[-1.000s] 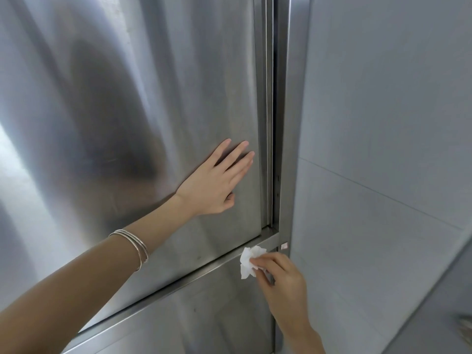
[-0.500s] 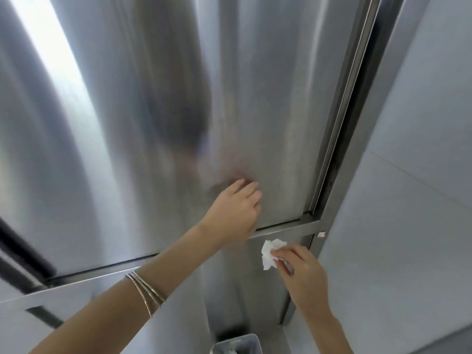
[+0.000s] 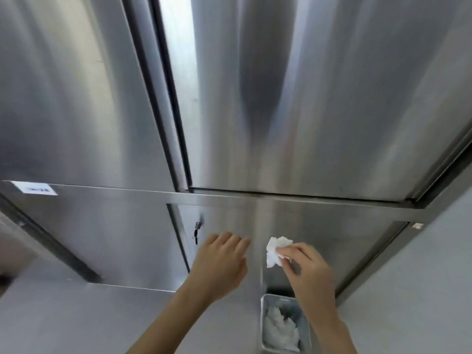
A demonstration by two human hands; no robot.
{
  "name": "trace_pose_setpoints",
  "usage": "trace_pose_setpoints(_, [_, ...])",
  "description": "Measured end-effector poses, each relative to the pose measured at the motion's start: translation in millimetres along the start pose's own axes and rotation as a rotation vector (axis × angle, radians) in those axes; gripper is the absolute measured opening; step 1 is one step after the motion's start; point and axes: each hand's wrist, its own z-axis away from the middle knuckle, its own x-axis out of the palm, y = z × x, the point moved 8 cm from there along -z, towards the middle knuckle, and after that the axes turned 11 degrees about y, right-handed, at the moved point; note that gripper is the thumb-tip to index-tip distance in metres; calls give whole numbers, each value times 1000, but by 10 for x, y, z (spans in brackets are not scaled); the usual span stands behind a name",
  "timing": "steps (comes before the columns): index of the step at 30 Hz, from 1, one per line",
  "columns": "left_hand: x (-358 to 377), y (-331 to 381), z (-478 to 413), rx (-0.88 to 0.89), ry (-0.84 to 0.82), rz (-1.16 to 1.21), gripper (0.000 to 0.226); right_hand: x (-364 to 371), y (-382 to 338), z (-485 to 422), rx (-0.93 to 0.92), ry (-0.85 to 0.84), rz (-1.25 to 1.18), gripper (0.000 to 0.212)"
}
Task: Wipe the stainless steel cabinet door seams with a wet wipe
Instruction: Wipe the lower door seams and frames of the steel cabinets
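Tall stainless steel cabinet doors (image 3: 306,98) fill the view, with a dark vertical seam (image 3: 176,118) between the two upper doors and a horizontal seam (image 3: 293,196) below them. My right hand (image 3: 309,274) pinches a crumpled white wet wipe (image 3: 275,250) in front of the lower right panel (image 3: 319,221), under the horizontal seam. My left hand (image 3: 221,261) hovers beside it with relaxed fingers, near the lower panel's vertical seam (image 3: 178,236); contact with the steel is unclear.
A small metal bin (image 3: 283,325) with used white wipes stands on the floor below my right hand. A key and lock (image 3: 198,226) sit on the lower panel. A white label (image 3: 35,188) is at left. A grey wall (image 3: 421,290) borders the cabinet at right.
The view has swung left and down. My left hand came off the upper door and dropped to the lower panel. My right hand still holds the wipe, now lower relative to the horizontal seam.
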Motion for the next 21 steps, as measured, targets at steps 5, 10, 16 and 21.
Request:
trace_pose_setpoints(5, [-419, -464, 1007, -150, -11, -44, 40, 231, -924, 531, -53, -108, -88, 10])
trace_pose_setpoints(10, [-894, -735, 1959, -206, 11, -90, 45, 284, -1746, 1013, -131, -150, -110, 27])
trace_pose_setpoints(16, [-1373, -980, 2843, -290, 7, -109, 47, 387, -2456, 1572, -149, -229, -147, 29])
trace_pose_setpoints(21, [-1483, -1246, 3211, -330, -27, -102, 51, 584, -2812, 1739, -156, -263, -163, 28])
